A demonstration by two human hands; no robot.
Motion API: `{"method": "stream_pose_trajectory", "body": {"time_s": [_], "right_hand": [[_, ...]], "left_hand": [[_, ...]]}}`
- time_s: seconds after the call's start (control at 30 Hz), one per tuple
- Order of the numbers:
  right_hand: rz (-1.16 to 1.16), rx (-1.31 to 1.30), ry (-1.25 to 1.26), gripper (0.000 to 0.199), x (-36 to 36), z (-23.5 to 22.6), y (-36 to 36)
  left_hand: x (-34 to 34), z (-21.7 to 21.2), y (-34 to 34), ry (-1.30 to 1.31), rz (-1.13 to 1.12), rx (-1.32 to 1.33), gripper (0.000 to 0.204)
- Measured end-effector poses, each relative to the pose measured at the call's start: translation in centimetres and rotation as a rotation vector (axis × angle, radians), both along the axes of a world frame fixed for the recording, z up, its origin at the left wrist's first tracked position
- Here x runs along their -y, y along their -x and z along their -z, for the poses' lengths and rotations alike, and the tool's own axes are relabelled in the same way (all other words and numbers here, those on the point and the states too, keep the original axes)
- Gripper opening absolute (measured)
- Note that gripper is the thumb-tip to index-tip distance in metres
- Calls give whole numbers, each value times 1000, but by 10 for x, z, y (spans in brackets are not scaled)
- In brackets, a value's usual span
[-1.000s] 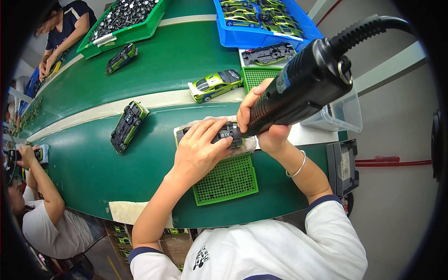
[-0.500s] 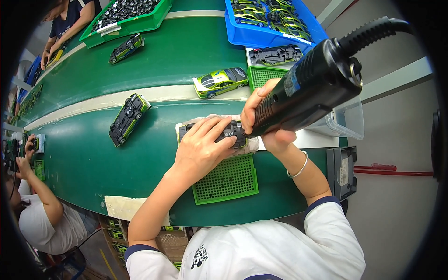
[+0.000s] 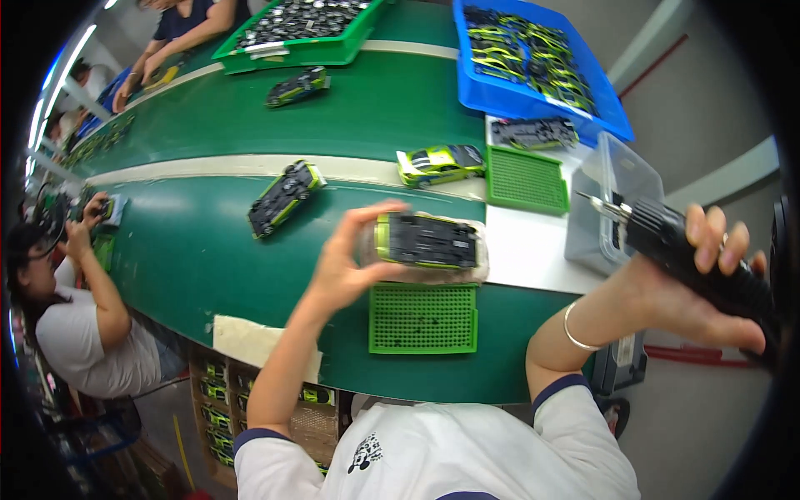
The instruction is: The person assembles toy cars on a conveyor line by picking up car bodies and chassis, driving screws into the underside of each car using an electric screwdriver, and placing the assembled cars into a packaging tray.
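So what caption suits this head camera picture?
Left hand touches upturned toy car; right hand holds black power screwdriver aside.

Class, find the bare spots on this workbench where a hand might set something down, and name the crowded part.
Bare: green belt left of the left hand; white strip right of the upturned toy car. Crowded: blue bin, green tray.

1. Under the table's near edge, cardboard boxes (image 3: pixel 218 398) stand stacked, brown, with green and black toy cars packed inside.
2. A cream rectangular label (image 3: pixel 250 343) is stuck on the green table's front edge.
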State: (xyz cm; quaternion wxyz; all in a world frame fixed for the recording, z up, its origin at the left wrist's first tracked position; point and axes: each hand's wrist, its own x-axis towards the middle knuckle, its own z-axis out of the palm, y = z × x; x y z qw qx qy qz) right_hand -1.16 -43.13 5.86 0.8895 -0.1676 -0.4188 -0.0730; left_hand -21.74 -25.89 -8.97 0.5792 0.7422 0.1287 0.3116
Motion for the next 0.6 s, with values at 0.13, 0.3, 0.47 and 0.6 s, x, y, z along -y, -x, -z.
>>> {"method": "stream_pose_trajectory", "body": {"time_s": [0.13,0.3,0.47,0.6], "right_hand": [[-41,118,25,68,7,4,-6],[111,48,15,67,19,6,-25],[369,-89,90,59,11,-2,-23],[267,-129,91,49,-1,-3,-22]], "left_hand": [[33,-29,-28,-70,113,103,64],[-11,-72,50,-135,-219,142,62],[-77,-103,197,-585,-746,-612,54],[-124,-72,272,-815,-701,-1122,50]]}}
